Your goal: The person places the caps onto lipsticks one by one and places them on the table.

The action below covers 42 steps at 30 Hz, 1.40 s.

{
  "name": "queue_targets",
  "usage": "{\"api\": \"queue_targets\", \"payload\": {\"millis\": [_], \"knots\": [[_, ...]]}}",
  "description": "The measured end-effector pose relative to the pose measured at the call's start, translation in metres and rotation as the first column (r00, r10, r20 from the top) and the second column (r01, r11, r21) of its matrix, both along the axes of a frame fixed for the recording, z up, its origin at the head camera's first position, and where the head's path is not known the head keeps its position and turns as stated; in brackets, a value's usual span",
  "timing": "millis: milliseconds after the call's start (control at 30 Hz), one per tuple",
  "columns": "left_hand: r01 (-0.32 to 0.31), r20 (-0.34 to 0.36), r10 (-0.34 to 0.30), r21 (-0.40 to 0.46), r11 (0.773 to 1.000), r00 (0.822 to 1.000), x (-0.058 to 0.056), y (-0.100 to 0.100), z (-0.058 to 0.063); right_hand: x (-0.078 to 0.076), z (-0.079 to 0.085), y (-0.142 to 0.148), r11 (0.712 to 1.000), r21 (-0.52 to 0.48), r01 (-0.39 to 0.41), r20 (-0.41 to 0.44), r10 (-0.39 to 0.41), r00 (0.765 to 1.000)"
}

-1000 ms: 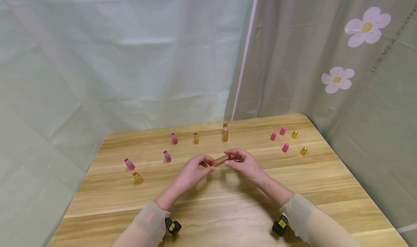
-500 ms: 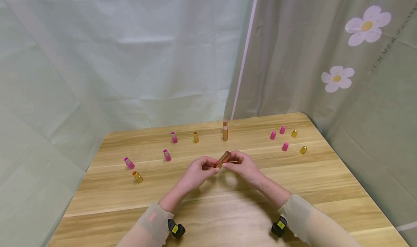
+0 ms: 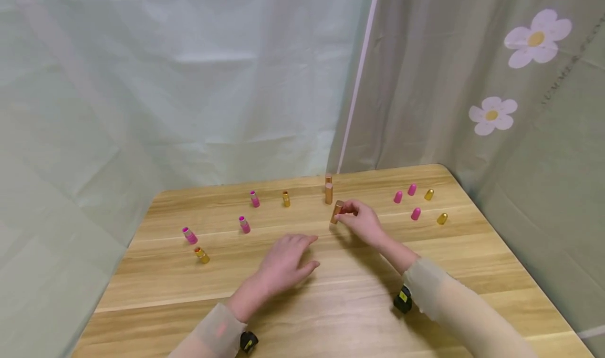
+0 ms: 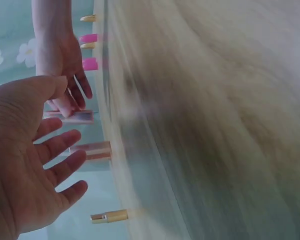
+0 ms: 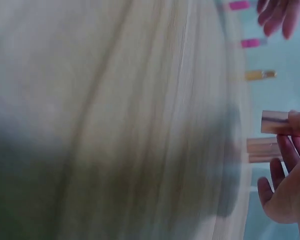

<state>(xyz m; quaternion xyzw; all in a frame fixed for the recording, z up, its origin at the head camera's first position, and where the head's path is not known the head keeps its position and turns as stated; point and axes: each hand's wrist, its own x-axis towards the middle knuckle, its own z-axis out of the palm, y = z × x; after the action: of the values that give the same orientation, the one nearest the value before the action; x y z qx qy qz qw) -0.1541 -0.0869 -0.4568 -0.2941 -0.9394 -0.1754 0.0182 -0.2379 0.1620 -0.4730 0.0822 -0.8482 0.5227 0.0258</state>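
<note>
My right hand (image 3: 363, 224) pinches a copper-coloured, square-sided lipstick tube (image 3: 336, 212) between thumb and fingers. The tube leans slightly; in the right wrist view its lower end (image 5: 275, 122) appears raised off the table. Behind it stand two more copper tubes, the front one (image 3: 329, 194) partly covering the rear one (image 3: 328, 179). My left hand (image 3: 285, 261) holds nothing and hovers over the middle of the table, fingers spread and relaxed. From the left wrist view, the palm of that hand (image 4: 20, 155) shows bare.
Pink lipstick bases (image 3: 244, 224) and gold lipstick bases (image 3: 201, 255) stand spaced apart on the left of the wooden table (image 3: 331, 316). Several pink caps (image 3: 416, 213) and gold caps (image 3: 442, 219) stand at the right. Curtains (image 3: 236, 85) hang behind.
Both hands held the copper tube earlier. The left hand has let go and drawn back toward the person; the right hand has carried the tube forward, turning it more upright.
</note>
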Motion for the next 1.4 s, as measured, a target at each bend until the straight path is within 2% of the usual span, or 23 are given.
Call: {"api": "queue_targets", "payload": {"millis": [100,167,333,567,800,1167,1400], "knots": [[0.052,-0.041,-0.056,-0.091,0.994,0.998,0.004,-0.001,-0.002,-0.009,-0.002,0.0,0.997,0.073,0.022,-0.003,-0.022,1.0],[0.084,-0.044,-0.09,-0.126,0.988,0.995,0.006,-0.001,-0.004,-0.013,-0.004,-0.002,0.995,0.1,0.031,0.004,-0.032,0.999],[0.139,-0.015,-0.143,-0.154,0.978,0.99,0.011,-0.004,-0.009,-0.023,-0.007,-0.007,0.99,0.132,0.044,0.019,-0.047,0.999],[0.146,0.007,-0.146,-0.138,0.98,0.989,0.013,-0.007,-0.012,-0.032,-0.007,-0.011,0.987,0.153,0.05,0.025,-0.055,0.998],[0.142,0.021,-0.14,-0.131,0.981,0.99,0.012,-0.008,-0.012,-0.036,-0.006,-0.014,0.99,0.131,0.06,0.026,-0.064,0.998],[0.139,0.027,-0.136,-0.139,0.981,0.99,0.011,-0.006,-0.013,-0.037,-0.015,-0.015,0.994,0.105,0.041,0.002,-0.042,0.999],[0.133,0.027,-0.131,-0.138,0.981,0.991,0.011,-0.005,-0.014,-0.032,-0.018,-0.008,0.994,0.098,0.046,-0.004,-0.046,0.999]]}}
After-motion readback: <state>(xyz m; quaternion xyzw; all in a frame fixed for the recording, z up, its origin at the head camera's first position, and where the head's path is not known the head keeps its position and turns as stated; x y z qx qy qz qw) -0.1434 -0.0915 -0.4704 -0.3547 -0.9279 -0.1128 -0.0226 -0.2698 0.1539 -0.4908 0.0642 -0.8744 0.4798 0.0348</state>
